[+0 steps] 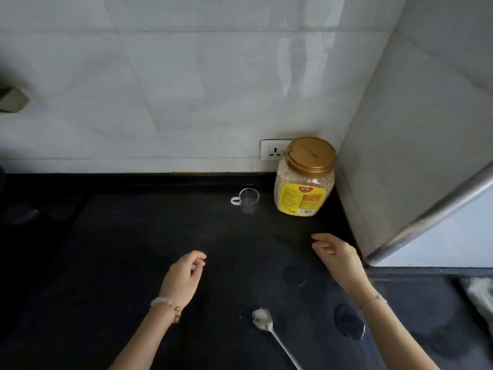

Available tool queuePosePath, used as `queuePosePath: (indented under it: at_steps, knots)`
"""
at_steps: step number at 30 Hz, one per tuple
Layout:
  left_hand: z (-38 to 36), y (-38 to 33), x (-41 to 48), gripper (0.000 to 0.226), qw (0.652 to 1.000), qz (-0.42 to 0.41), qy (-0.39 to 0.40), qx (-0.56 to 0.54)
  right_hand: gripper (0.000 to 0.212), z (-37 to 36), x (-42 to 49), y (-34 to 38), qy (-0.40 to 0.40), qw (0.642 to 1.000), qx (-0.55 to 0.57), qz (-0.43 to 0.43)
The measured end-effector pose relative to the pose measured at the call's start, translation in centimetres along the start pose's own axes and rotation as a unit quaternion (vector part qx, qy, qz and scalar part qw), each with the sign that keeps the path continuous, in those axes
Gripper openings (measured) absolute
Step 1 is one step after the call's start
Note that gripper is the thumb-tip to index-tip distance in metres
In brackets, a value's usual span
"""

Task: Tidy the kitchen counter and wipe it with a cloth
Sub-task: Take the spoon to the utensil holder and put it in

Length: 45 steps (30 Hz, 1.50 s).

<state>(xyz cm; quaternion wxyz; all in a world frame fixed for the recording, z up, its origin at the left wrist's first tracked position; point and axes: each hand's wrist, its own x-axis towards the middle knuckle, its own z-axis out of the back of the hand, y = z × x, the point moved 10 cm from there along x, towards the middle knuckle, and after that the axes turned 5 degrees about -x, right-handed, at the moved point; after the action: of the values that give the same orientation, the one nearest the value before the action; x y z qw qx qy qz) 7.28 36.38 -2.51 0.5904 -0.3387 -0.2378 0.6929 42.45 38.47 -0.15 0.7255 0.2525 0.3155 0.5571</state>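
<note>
On the black counter (138, 249) a clear plastic jar of grain (304, 180) with a gold lid and yellow label stands in the back right corner. Left of it sits a small clear glass cup (248, 200) with a white handle. A metal spoon (269, 329) lies near the front edge, bowl pointing away from me. My left hand (184, 276) hovers over the counter with fingers loosely curled and nothing in it. My right hand (338, 259) hovers below the jar, fingers apart and empty. Wet round marks (348, 320) show on the counter near the spoon.
A white tiled wall runs behind the counter, with a power socket (274, 150) behind the jar. A grey side wall and a metal-edged panel (432, 214) close off the right. A pale cloth-like thing (480, 297) shows at the far right edge.
</note>
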Motion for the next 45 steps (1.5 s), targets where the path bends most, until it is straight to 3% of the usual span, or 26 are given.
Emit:
queuePosePath:
  at_steps: [8,13,17,25,33,37,42,45]
  knots:
    - [-3.5,2.6,-11.5,0.037,0.981,-0.075,-0.018,0.176,0.017,-6.5,-9.6,-2.6,0.068,0.997,-0.044,0.007]
    - [-5.9,5.0,-14.9,0.045,0.964,-0.054,0.015,0.261,0.017,-8.2,-13.2,-3.2,0.079,0.993,-0.088,0.021]
    - [-6.2,6.0,-16.0,0.043,0.953,-0.067,0.012,0.295,0.017,-8.8,-14.2,-3.3,0.089,0.990,-0.105,0.021]
    - [-6.4,6.5,-16.4,0.056,0.957,-0.019,0.007,0.290,0.011,-10.2,-15.0,-2.6,0.119,0.972,-0.200,0.028]
    - [-6.5,6.8,-16.3,0.068,0.967,-0.006,0.010,0.255,0.010,-10.7,-14.9,-3.8,0.178,0.981,-0.037,-0.064]
    - [-6.6,6.4,-16.4,0.043,0.974,-0.011,0.013,0.227,0.013,-11.5,-15.2,-4.1,0.197,0.970,0.100,-0.104]
    - [-4.3,5.5,-17.1,0.045,0.993,-0.010,-0.010,0.119,0.012,-12.1,-16.1,-1.9,0.180,0.947,0.229,-0.134]
    - [-1.5,6.3,-19.4,0.041,0.998,0.021,-0.047,0.049,0.012,-14.1,-17.5,0.5,0.220,0.928,0.269,-0.131]
